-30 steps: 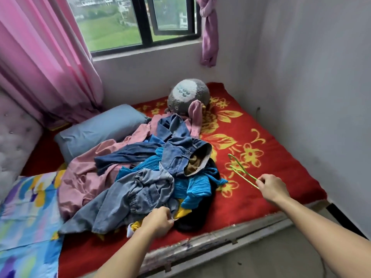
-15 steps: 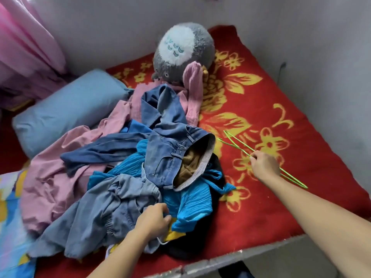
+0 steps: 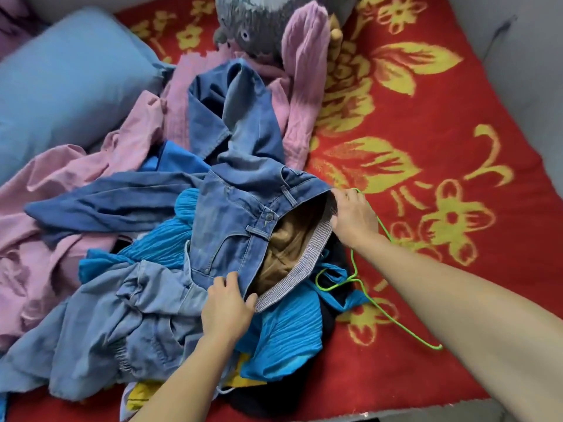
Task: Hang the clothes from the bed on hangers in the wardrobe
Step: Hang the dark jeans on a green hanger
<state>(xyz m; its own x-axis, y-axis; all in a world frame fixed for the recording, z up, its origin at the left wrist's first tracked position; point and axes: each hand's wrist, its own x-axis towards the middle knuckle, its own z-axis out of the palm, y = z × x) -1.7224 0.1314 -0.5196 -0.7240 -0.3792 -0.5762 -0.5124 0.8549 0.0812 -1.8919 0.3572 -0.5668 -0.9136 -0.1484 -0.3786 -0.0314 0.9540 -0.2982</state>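
Observation:
A heap of clothes lies on the red flowered blanket [image 3: 426, 123]. On top are blue jeans [image 3: 237, 220] with the waistband open toward me. My left hand [image 3: 228, 309] pinches the near edge of the waistband. My right hand [image 3: 353, 217] grips the far edge and also holds a thin green hanger [image 3: 362, 284], which hangs down under my forearm. Beneath the jeans lie a turquoise garment [image 3: 289, 324], a pale denim garment [image 3: 100, 324], a dark blue shirt [image 3: 106, 199] and a pink garment [image 3: 301, 95].
A blue pillow [image 3: 61, 83] lies at the left. A grey plush toy [image 3: 259, 22] sits at the back against the pile. The grey wall [image 3: 524, 56] runs along the right side of the bed, and the bed's near edge [image 3: 396, 414] is at the bottom.
I have leaned in closer over the pile. My left hand left the pale denim garment for the jeans' waistband. My right hand carried the hanger left to the far side of the waistband.

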